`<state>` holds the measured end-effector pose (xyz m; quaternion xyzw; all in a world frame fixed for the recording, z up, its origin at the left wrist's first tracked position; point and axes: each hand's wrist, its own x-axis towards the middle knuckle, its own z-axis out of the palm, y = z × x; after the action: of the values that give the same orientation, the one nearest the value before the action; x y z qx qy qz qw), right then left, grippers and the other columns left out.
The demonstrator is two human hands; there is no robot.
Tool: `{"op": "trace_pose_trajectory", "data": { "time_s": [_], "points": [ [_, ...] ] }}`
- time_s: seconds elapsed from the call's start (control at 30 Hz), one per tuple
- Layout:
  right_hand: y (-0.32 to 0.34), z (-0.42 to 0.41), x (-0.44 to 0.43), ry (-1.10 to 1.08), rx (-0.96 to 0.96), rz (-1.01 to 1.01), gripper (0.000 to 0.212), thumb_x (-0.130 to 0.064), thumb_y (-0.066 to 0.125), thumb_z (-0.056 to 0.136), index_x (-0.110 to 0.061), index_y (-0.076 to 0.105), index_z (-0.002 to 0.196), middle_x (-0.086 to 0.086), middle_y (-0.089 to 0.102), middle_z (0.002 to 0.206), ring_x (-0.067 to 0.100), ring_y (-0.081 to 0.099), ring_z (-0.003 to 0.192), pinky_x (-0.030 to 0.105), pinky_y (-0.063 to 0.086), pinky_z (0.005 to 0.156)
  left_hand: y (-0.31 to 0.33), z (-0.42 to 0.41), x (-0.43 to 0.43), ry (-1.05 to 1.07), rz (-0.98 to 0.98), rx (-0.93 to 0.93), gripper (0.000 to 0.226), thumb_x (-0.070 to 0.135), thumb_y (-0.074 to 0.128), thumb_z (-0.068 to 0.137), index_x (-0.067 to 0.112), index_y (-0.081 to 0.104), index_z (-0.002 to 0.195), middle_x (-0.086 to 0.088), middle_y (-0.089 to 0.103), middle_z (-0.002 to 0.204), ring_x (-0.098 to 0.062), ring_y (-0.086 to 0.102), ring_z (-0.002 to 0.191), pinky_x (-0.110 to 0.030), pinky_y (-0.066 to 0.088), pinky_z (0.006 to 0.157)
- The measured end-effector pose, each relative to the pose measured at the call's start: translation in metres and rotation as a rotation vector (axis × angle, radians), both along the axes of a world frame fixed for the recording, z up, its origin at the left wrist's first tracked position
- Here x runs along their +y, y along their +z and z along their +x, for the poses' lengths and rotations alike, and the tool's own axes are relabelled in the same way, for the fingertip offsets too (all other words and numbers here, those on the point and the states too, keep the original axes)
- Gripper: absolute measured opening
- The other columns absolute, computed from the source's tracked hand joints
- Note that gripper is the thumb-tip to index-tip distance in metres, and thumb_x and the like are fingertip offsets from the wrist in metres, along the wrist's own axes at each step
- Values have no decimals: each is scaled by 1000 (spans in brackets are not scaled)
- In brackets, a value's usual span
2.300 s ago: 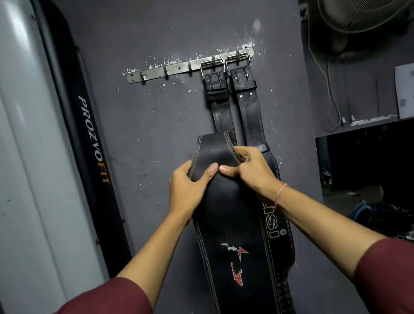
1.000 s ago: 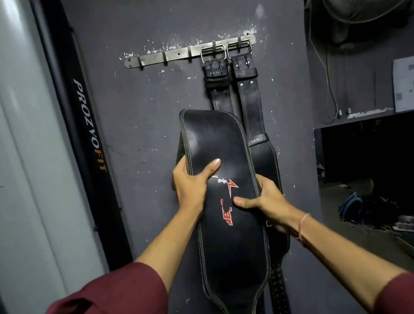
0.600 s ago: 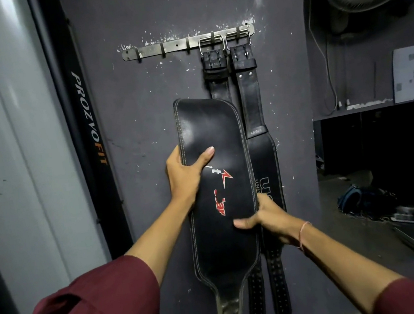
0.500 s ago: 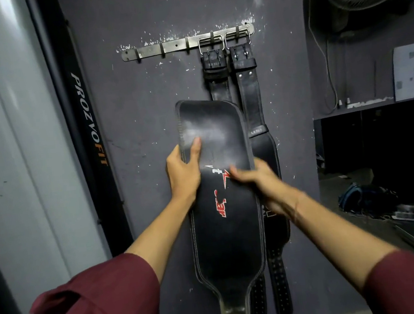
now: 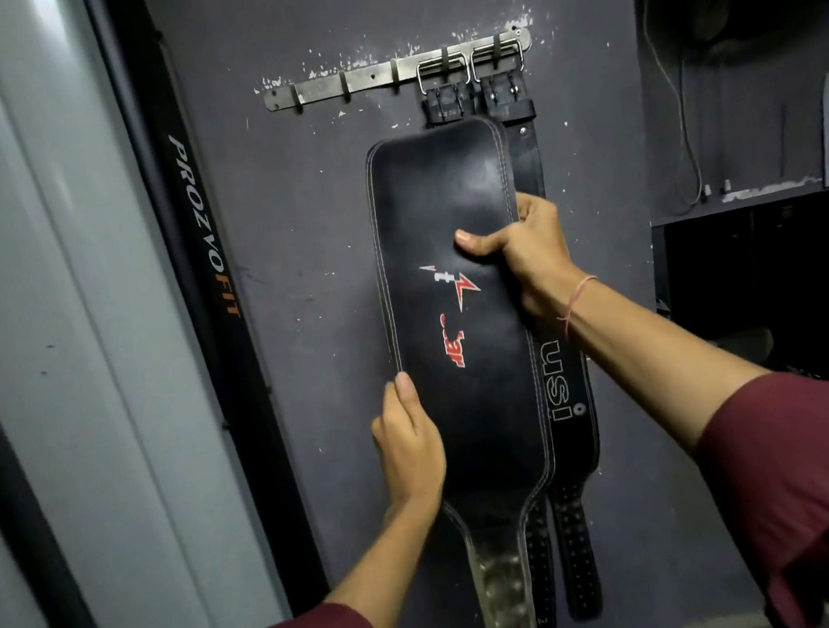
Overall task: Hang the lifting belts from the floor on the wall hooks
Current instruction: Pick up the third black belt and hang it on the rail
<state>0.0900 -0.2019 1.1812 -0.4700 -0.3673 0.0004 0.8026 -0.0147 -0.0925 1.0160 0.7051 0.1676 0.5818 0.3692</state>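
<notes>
Head view: the right hand (image 5: 532, 254) grips the right edge of a wide black leather lifting belt with a red logo (image 5: 453, 309), thumb across its face. The left hand (image 5: 409, 443) closes on the belt's lower left edge, though its fingers behind the leather are hidden. Held upright, the belt covers two black leather belts (image 5: 563, 389) hanging by buckles from a metal hook rail (image 5: 349, 81) on the dark wall (image 5: 304, 274).

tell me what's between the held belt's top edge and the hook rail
In the head view, only the buckle end of a belt already hung; the held belt is short of the hook rail.
</notes>
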Motion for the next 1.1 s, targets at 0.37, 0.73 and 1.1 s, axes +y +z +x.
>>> {"op": "trace_pose_trajectory", "data": {
  "time_s": [0.37, 0.73, 1.1],
  "points": [
    [-21, 7, -21, 29, -35, 16, 40, 20, 75, 65, -7, 68, 95, 13, 76, 93, 33, 74, 93, 42, 61, 82, 54, 12, 20, -164, 162, 53, 50, 59, 55, 93, 10, 60, 91, -7, 72, 79, -23, 68, 76, -43, 55, 74],
    [-51, 8, -41, 65, -133, -102, 42, 13, 75, 74, -1, 62, 112, 15, 75, 106, 30, 73, 97, 41, 60, 86, 174, 25, -11, -524, -351, -138, 47, 21, 95, 59, -5, 73, 92, -17, 78, 89, -28, 77, 80, -47, 64, 74],
    [-175, -2, -56, 199, 55, -313, 55, 13, 77, 72, -1, 59, 122, 13, 74, 114, 31, 70, 106, 46, 55, 97, 131, 31, -10, -467, -234, -125, 32, 18, 94, 61, 1, 75, 80, -13, 78, 84, -25, 75, 76, -41, 63, 72]
  ]
}}
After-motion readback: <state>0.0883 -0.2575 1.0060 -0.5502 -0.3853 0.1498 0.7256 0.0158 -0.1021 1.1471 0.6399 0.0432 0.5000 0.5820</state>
